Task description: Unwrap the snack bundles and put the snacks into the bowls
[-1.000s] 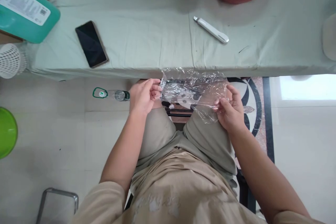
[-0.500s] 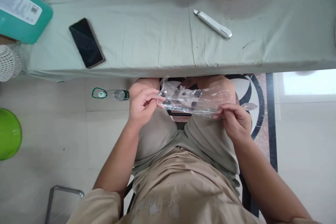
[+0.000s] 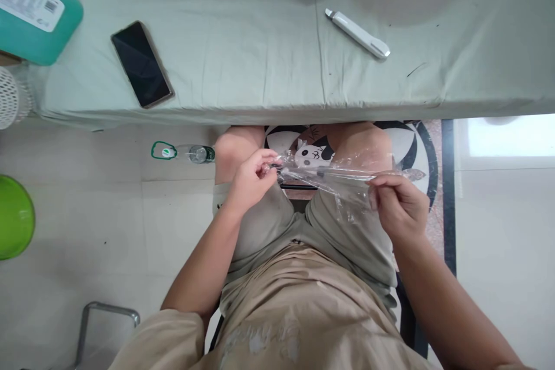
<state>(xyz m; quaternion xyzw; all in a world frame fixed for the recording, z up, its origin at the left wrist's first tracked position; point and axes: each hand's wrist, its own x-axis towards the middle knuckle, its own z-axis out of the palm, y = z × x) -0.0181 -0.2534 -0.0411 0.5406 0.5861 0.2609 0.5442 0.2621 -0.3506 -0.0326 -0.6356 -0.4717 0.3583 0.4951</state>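
Note:
A clear plastic wrapper (image 3: 347,180) is stretched between my two hands, above my lap. My left hand (image 3: 255,179) pinches its bunched left end. The right end is gripped by my right hand (image 3: 401,202), with a loose part hanging down beside the fingers. Just behind the wrapper, between my knees, a white panda-like face (image 3: 309,154) with black marks shows, partly covered by the plastic. Whether it is attached to the wrapper or lies below it, I cannot tell.
On the cloth-covered table (image 3: 238,40) lie a phone (image 3: 142,63) and a white cutter (image 3: 359,34). A teal container (image 3: 39,17) and a white basket (image 3: 11,98) are at the left. A bottle (image 3: 195,154) and a green bin (image 3: 15,217) stand lower down.
The wrapper has been drawn narrower and bunched at its left end. My left hand has moved right, and my right hand slightly right and down. The panda-like face is less covered.

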